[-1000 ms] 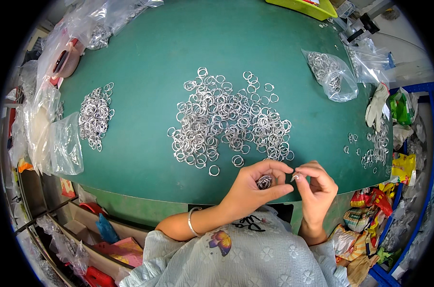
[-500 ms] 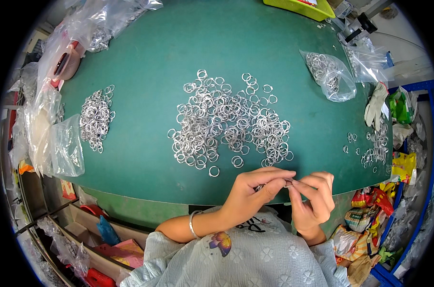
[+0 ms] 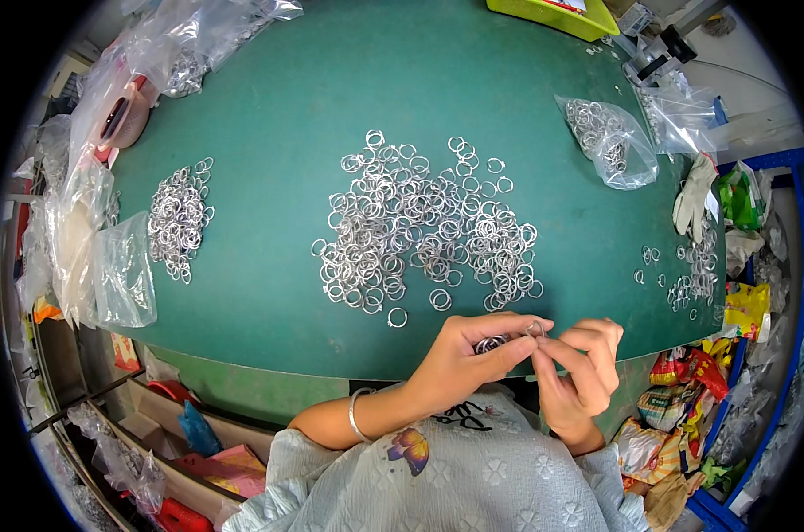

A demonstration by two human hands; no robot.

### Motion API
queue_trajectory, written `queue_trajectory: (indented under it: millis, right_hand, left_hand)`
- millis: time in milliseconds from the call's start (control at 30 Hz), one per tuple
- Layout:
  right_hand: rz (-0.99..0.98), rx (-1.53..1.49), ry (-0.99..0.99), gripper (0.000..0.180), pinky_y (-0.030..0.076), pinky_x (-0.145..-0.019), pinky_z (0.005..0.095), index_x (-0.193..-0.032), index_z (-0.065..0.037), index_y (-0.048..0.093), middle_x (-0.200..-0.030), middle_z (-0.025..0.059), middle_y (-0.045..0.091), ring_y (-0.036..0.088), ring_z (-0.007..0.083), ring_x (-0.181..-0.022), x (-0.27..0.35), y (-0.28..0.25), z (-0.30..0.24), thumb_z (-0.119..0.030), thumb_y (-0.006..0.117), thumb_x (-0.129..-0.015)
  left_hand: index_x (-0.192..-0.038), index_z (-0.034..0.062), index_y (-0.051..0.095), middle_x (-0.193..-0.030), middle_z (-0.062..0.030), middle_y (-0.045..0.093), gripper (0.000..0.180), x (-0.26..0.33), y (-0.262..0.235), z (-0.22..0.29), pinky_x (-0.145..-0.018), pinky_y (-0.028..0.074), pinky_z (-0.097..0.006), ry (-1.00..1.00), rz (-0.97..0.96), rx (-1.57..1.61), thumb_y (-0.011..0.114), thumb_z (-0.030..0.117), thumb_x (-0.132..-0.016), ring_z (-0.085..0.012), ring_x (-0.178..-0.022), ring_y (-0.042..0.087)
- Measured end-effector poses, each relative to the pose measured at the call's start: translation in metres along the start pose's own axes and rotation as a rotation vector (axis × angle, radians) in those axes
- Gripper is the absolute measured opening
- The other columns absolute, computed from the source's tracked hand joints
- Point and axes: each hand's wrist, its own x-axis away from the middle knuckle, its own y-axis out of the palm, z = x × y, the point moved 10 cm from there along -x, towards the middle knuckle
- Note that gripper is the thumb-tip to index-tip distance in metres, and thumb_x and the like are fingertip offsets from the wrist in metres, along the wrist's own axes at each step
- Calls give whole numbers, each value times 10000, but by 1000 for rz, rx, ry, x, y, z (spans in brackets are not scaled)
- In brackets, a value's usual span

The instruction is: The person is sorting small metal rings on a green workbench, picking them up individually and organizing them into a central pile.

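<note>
Together, two hands [image 3: 530,359] pinching one ring [image 3: 535,329], three ring piles [image 3: 420,235]

Round green table [image 3: 331,80], blue metal rack [image 3: 796,293] at right, shelves [image 3: 109,417] below left, even bright light

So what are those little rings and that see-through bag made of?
The rings look like shiny silver metal, probably steel: they glint and keep thin round loops. The bag looks like thin clear plastic film: it crinkles, and more rings show through it.
</note>
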Motion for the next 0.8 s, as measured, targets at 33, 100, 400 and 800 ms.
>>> queue_trajectory:
  millis: [33,100,400,800]
  right_hand:
    - [-3,-3,2,265,328,-612,331,-784,-36,637,-725,27,536,486,193,-639,0,-1,0,23,720,-539]
    - [-2,-8,8,263,327,-610,331,-781,-41,638,-726,23,531,484,191,-642,0,-1,0,23,720,-539]
    - [-15,-4,9,270,336,-614,326,-780,-56,644,-738,14,528,486,189,-653,-1,1,-1,5,728,-531]
    - [-11,-20,17,266,333,-617,334,-777,-54,645,-739,16,522,486,190,-655,0,2,1,7,730,-532]
  left_hand:
    - [-1074,-22,571,-727,-10,548,261,0,2,-1,-479,317,-178,3,-29,35,550,117,-854,-39,-564,393]
    - [-1078,-26,568,-729,-2,509,255,0,6,-4,-445,234,-184,8,-85,104,508,112,-873,-38,-542,336]
    - [-1064,-2,586,-604,15,452,239,-4,6,-10,-438,254,-190,39,-112,217,512,137,-884,-38,-514,330]
    - [-1034,-44,585,-1029,-89,564,219,-3,2,-10,-473,296,-183,2,-90,195,534,73,-856,-48,-600,409]
